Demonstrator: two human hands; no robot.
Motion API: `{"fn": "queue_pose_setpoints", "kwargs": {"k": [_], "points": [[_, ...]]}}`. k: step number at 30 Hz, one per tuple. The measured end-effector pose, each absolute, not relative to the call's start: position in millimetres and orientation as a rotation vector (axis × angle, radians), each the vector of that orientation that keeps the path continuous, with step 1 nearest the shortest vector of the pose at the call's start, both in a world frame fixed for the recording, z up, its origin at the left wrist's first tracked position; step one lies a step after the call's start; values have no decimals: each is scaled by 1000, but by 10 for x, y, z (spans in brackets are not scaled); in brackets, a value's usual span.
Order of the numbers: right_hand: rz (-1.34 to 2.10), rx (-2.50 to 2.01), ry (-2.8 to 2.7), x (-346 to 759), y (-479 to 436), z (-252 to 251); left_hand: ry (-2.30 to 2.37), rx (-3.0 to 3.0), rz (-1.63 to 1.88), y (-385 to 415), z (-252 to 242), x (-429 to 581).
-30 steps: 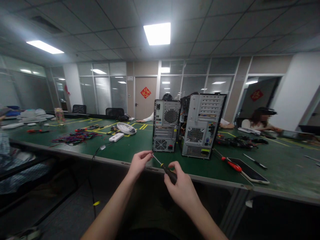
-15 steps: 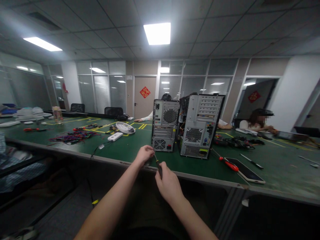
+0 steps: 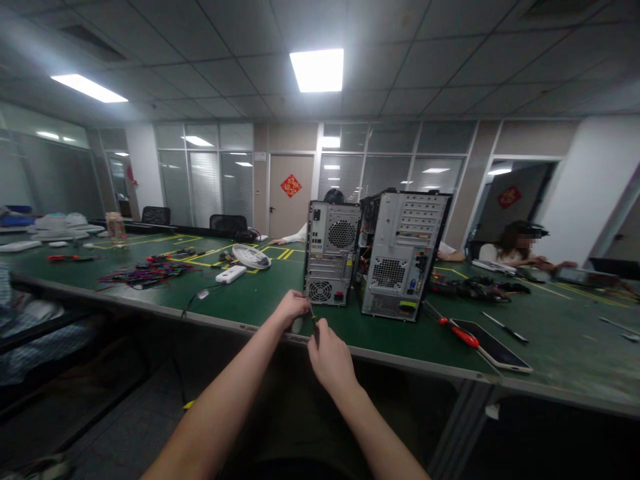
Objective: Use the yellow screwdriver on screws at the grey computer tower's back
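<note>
My right hand [image 3: 331,357] is closed around the dark handle of a screwdriver [image 3: 315,323] near the table's front edge. The thin shaft points up and away, toward the fingertips of my left hand [image 3: 291,309]. Those fingers are pinched together at the shaft's far end; what they hold is too small to make out. Just behind them stands a grey computer tower [image 3: 327,270], its rear panel with fan grilles and ports facing me. A second, larger computer tower [image 3: 395,267] stands upright to its right.
Right of the towers lie a red-handled screwdriver [image 3: 465,335], a phone [image 3: 493,345], another screwdriver [image 3: 505,327] and black cables [image 3: 473,288]. Leftward are a power strip [image 3: 231,274], a white fan grille [image 3: 250,256] and tangled wires [image 3: 147,272]. A person [image 3: 515,250] sits at the far right.
My right hand and the screwdriver have shifted slightly left and up, closer to my left hand. The left hand stays nearly in place. The view has tilted a little.
</note>
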State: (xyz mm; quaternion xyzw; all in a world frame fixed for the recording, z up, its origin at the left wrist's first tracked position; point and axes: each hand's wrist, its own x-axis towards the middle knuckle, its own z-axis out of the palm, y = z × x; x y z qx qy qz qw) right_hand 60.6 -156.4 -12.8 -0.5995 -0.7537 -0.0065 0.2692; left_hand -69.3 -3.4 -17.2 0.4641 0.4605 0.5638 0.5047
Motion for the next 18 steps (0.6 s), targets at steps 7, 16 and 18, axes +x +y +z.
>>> {"fn": "queue_pose_setpoints", "kwargs": {"k": [7,16,18], "points": [[-44,-1609,-2028,587,-1506,-161,1154,1114,1358,-7,-169,-682],[-9,-1624,-2027,573,-1518,-114,1187,1140,1316,33,-177,-680],[-8,-1627,-2031,572,-1518,-105,1175,1153,1311,42,-182,-684]]}}
